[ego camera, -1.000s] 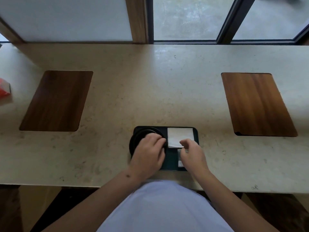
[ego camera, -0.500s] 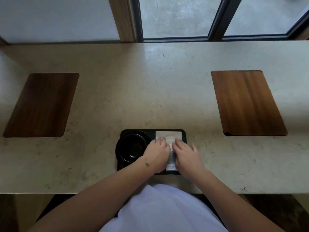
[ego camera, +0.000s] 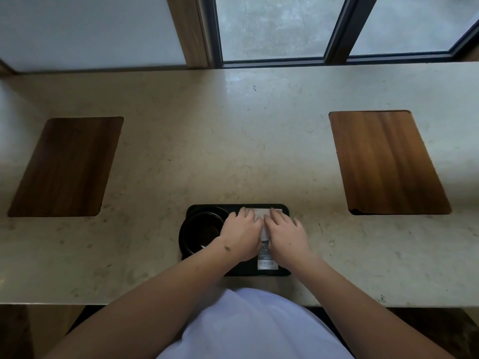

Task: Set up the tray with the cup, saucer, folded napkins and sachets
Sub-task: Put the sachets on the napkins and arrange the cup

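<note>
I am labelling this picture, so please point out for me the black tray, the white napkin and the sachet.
black tray (ego camera: 284,209): head view, far right corner of its rim.
white napkin (ego camera: 261,211): head view, bare far edge between the two hands.
sachet (ego camera: 267,264): head view, printed near end.

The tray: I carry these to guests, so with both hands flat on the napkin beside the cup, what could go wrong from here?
1. The left hand lies right against the black cup; a sideways slip could knock it on its saucer.
2. Both the left and the right hand press the napkin; lifting off carelessly could drag its fold askew.
3. The sachet lies close to the near rim of the tray; a wrist could push it off.
</note>
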